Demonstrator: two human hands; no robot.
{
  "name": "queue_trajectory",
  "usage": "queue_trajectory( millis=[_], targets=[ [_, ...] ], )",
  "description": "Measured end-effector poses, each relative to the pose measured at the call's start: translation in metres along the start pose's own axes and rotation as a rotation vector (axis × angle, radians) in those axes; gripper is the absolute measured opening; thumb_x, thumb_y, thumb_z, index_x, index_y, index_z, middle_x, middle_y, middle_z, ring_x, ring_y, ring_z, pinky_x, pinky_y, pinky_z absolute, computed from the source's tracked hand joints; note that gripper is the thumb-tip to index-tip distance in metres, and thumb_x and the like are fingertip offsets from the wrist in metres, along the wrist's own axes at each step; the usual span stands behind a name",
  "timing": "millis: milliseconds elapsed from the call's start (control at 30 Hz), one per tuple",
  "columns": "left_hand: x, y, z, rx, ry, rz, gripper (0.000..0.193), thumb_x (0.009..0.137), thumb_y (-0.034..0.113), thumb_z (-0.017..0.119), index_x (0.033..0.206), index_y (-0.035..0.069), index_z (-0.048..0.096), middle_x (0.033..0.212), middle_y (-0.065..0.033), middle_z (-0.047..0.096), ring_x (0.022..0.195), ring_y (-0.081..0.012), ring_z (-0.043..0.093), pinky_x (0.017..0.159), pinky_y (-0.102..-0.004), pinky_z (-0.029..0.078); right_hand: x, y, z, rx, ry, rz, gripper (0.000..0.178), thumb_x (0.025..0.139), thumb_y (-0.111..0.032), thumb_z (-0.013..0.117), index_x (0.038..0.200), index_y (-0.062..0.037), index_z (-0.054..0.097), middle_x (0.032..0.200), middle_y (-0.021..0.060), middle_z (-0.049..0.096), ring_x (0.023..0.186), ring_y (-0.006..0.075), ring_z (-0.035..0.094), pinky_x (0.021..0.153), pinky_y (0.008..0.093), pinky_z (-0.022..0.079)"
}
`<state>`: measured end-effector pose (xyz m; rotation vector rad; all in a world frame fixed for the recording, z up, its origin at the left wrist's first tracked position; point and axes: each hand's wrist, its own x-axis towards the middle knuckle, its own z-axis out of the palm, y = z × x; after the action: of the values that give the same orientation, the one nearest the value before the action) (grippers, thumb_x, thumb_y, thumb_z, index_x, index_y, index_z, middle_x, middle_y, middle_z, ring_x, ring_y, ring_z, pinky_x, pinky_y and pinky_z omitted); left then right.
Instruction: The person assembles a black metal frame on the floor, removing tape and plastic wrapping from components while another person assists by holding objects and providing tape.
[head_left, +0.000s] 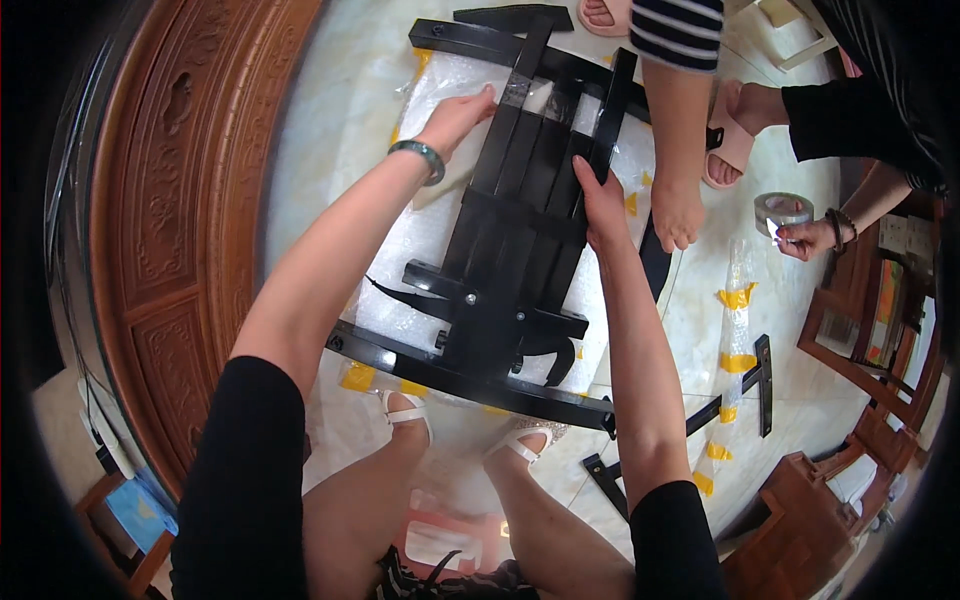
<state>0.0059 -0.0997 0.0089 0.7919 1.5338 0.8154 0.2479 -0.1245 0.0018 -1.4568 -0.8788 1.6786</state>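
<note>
A black slatted furniture frame (520,170) lies in front of me on white bubble wrap (430,130). Clear tape crosses its far part, and a curved black crossbar (470,375) runs along its near end. My left hand (462,118) is closed at the left long bar near the far end, its fingertips partly hidden. On the right side, my right hand (603,205) grips the other long bar, thumb on top and fingers out of sight underneath. Bolt heads show on the near part, where curved black pieces (545,350) stick out on both sides.
Across from me, another person's hand (678,215) hangs beside the frame; their other hand (808,238) is at a tape roll (783,212). Black bars (765,385) and a bubble-wrapped strip (738,330) lie right. Carved wooden furniture (165,230) stands left.
</note>
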Motion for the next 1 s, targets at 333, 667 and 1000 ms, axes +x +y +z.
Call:
queue_trajectory(
  millis=[333,667,1000],
  targets=[
    [0.006,0.02,0.007,-0.052,-0.21,-0.008,0.092,0.089,0.074,0.027,0.144,0.0,0.03,0.148,-0.0109,0.033,0.137,-0.0212,0.028,0.114,-0.0305,0.014,0.008,0.004,0.004,-0.026,0.002,0.033,0.047,0.086,-0.029,0.069,0.117,0.0037,0.055,0.104,0.0098,0.064,0.093,0.0162,0.059,0.082,0.0303,0.048],
    [-0.013,-0.014,-0.035,0.243,-0.059,0.147,0.055,0.099,0.043,0.04,0.125,-0.003,0.054,0.124,-0.0146,0.06,0.115,-0.0237,0.055,0.101,-0.0304,0.038,-0.018,-0.063,0.011,-1.278,0.04,-0.172,0.049,0.089,-0.044,0.055,0.097,0.0038,0.063,0.095,0.0268,0.064,0.094,0.0391,0.062,0.079,0.0397,0.05],
    [-0.094,-0.035,-0.045,0.606,0.227,0.486,0.034,0.087,0.017,0.058,0.117,0.002,0.06,0.113,-0.02,0.062,0.108,-0.0347,0.057,0.094,-0.039,0.045,0.107,-0.137,0.075,-1.504,-0.747,-0.665,0.039,0.071,0.006,0.049,0.101,-0.0083,0.07,0.104,0.0131,0.067,0.096,0.0319,0.063,0.087,0.0379,0.049]
  ],
)
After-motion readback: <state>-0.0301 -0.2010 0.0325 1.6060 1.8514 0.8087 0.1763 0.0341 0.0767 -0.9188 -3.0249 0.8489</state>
